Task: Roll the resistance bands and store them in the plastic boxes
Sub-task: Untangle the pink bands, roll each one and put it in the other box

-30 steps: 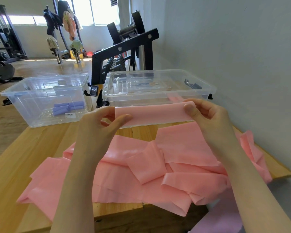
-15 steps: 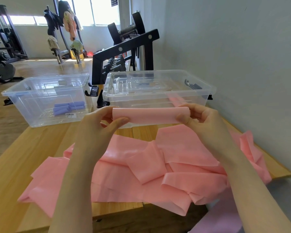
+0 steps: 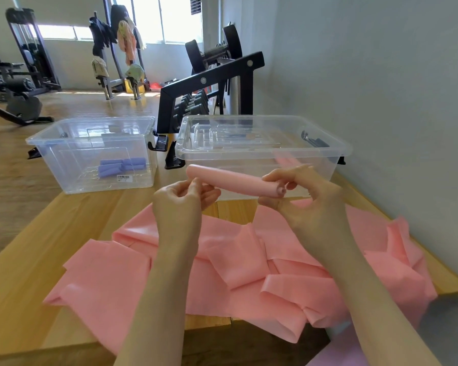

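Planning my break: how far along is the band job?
Done: purple rolls lie in the left box. In hand: the left hand and right hand grip a rolled pink band, not yet boxed. Left: loose pink bands cover the table.

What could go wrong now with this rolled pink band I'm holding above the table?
The rolled pink resistance band is pinched only at its ends by the left hand and right hand, so it may spring loose. The unrolled pink bands overhang the wooden table edge and could slide off.
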